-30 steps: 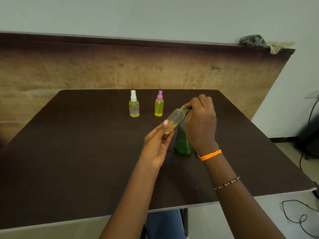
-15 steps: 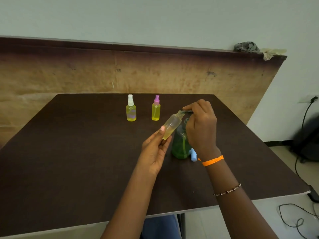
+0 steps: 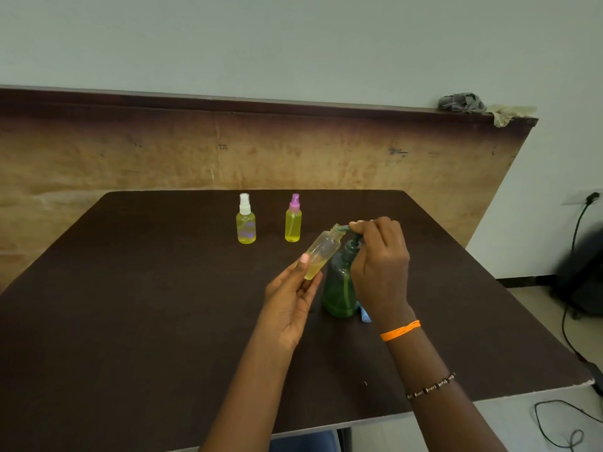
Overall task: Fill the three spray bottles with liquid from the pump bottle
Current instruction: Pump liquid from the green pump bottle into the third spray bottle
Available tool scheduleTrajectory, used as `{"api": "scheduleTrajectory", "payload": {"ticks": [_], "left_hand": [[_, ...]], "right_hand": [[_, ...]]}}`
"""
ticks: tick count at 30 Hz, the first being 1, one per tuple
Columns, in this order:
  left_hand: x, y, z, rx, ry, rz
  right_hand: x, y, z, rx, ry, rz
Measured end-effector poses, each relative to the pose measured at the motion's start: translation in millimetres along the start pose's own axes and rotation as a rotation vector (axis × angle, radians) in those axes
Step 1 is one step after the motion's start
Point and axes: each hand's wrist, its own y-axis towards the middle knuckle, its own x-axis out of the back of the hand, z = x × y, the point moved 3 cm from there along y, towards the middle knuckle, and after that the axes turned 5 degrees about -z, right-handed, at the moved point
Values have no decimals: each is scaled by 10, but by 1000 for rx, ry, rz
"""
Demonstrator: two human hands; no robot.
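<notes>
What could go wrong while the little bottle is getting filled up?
The open bottle is tilted in the left hand, its mouth right at the pump spout. If it slips off, liquid could squirt onto the table. The right hand presses the pump bottle from the top only, so a hard push might tip it. The blue cap lies close by and could get knocked.

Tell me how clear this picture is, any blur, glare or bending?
Head view: soft, even light, no glare; the wide lens bows the table edge and wall board; the two far spray bottles and both hands look sharp; the dark bag at right is smeared.
</notes>
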Motion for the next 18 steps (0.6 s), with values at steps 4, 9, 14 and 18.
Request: {"api": "scheduleTrajectory", "payload": {"ticks": [4,9,14,18], "left_hand": [[10,31,-1,-7,22,10],[13,50,6,15,8,9],[27,33,5,27,26,-5],[33,2,5,34,27,-26]], "right_hand": [[9,32,34,65,-71,-11],[-41,-51,-22,55,-19,-94],[-142,-34,-29,29,-26,-148],[-157,-48,-52,24,-23,-152]]}}
